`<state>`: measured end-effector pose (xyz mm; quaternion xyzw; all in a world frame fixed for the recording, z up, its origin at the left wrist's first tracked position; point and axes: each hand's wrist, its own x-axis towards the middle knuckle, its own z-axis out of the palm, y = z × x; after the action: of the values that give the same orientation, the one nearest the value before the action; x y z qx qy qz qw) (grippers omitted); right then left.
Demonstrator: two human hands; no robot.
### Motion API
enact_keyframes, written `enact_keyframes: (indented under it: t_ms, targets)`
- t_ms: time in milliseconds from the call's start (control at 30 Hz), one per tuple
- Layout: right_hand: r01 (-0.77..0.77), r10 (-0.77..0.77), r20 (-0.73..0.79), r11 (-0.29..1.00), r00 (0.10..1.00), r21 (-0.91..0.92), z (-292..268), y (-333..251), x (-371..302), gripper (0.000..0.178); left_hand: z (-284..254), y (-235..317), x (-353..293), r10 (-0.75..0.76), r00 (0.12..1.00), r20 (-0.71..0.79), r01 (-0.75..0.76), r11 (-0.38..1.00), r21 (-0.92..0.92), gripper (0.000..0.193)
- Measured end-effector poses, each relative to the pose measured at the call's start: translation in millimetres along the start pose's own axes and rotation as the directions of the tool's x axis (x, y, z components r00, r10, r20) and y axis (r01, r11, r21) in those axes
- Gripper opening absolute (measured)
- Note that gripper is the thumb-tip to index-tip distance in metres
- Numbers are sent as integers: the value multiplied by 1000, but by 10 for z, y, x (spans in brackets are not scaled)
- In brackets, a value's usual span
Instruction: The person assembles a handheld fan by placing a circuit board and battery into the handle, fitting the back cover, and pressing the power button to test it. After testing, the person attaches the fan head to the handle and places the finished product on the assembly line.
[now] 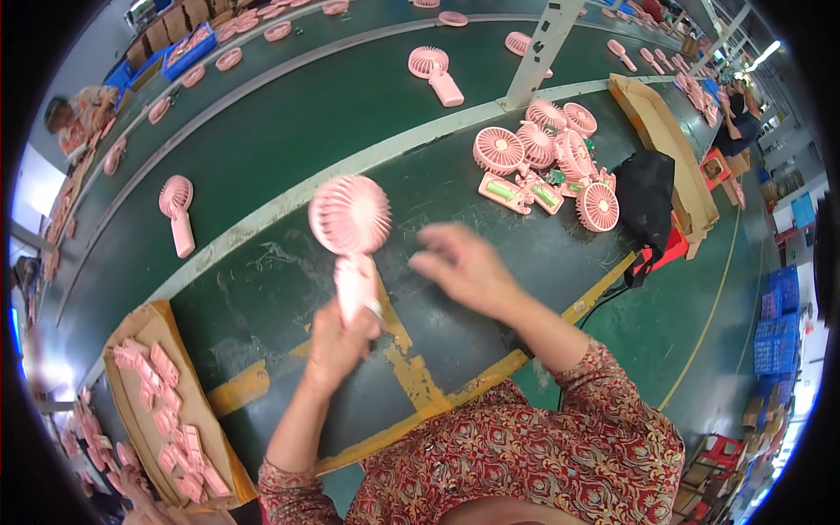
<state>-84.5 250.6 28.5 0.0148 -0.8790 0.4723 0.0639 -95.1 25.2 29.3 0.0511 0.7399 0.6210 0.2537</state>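
My left hand (339, 343) is wrapped round the handle of a pink handheld fan (352, 217), holding it upright above the dark green worktable (289, 324). The fan's round slatted head points away from me. To the right of it, my right hand (464, 267) hovers over the table with thumb and fingers apart, blurred by motion and touching nothing that I can see. A pile of pink fans (535, 144) lies beyond my right hand. Several in that pile have opened handles, where green battery cells (503, 190) show.
A cardboard tray (229, 451) of pink handle parts (166, 411) stands at left. Past the table's pale rail, a green conveyor (289, 105) carries pink fans (178, 210). A black bag (646, 197) hangs at the right edge beside another cardboard tray (669, 131). A metal post (542, 52) rises behind.
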Motion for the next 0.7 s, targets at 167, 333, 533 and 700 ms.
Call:
enact_keyframes:
  t_ms: [167, 333, 533, 700]
  targets:
    - [-61, -175, -331, 801, 927, -596, -706, 647, 293, 33, -561, 230, 959, 100, 977, -190, -103, 995, -3, 31]
    - [6, -141, -170, 786, 975, -618, -694, 1005, 320, 45, -1298, 186, 1859, 42, 955, -294, -41, 999, 12, 39]
    - [61, -249, -246, 809, 937, -585, -599, 930, 408, 36, -1725, -177, 2309, 288, 834, -471, -5, 857, 516, 45]
    - [358, -466, -317, 868, 826, -343, -846, -10, 192, 33, -901, 67, 2000, 653, 688, -315, -178, 574, 799, 47]
